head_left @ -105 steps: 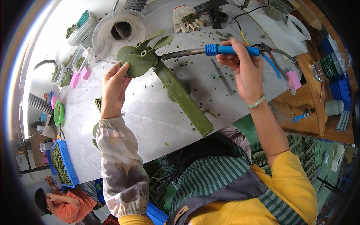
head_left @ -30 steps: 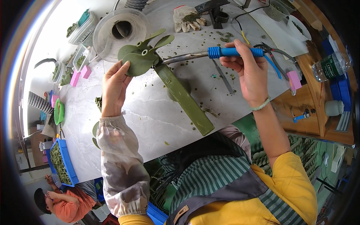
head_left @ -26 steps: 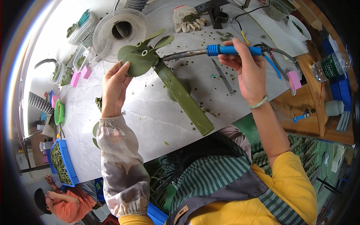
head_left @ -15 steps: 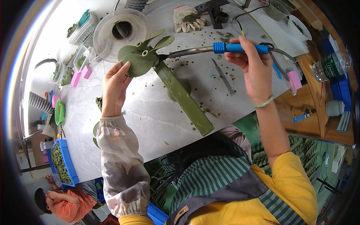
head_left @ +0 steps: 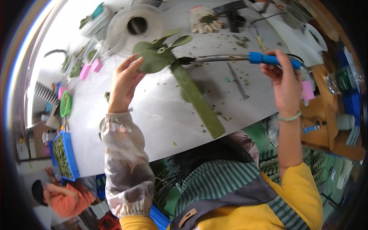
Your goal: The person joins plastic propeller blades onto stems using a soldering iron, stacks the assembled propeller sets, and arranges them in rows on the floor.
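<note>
My left hand [head_left: 125, 82] pinches the rounded blade of an olive-green piece [head_left: 157, 60] with several petal-like blades and two small ringed knobs. The blades join the upper end of a long, flat olive-green bar [head_left: 197, 101], which slants down toward the table's near edge. A round green base shows partly behind the bar. In my right hand [head_left: 285, 84] is a blue-handled corded tool [head_left: 274, 59] with a curved metal shaft. Its dark, flat tip is at or very close to the joint of blades and bar; I cannot tell whether they touch.
A slim blade-like metal tool [head_left: 237, 81] lies among green crumbs on the white table [head_left: 153, 134]. Behind stand a clear round hood [head_left: 115, 34] with a dark opening, a soiled glove [head_left: 205, 21] and a black stand [head_left: 233, 19]. A blue tray [head_left: 69, 153] of green pieces is left, near another person [head_left: 73, 199].
The whole view has shifted a little. My right hand and the blue-handled tool have moved right, and the shaft lies more level. My left hand still pinches the same blade.
</note>
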The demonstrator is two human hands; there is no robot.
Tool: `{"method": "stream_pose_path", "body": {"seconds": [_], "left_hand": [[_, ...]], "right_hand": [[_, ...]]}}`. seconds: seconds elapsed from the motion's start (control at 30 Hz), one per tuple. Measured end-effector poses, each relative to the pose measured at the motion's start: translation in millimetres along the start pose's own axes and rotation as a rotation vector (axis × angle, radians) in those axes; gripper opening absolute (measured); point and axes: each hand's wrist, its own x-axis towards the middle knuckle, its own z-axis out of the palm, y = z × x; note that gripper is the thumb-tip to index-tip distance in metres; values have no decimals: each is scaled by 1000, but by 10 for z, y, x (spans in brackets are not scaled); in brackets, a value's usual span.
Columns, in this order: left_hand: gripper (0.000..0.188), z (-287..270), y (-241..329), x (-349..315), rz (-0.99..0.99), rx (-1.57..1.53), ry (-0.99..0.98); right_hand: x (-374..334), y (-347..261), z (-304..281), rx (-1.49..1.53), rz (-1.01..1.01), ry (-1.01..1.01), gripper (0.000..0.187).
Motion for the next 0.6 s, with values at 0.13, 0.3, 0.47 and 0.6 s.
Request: {"method": "stream_pose_path", "body": {"seconds": [0.13,0.3,0.47,0.6], "left_hand": [[39,-192,279,-267,67,270,78],[25,-1451,305,-1106,32,803,222],[37,-1675,-126,-1738,-329,999,510],[47,-1862,-503,-1811,-88,937,567]], "right_hand": [[-48,-78,-94,-44,-16,47,26],[-59,-115,-100,-11,29,28,27],[-102,-151,-69,-59,28,74,29],[-127,-175,-61,-53,42,44,30]]}}
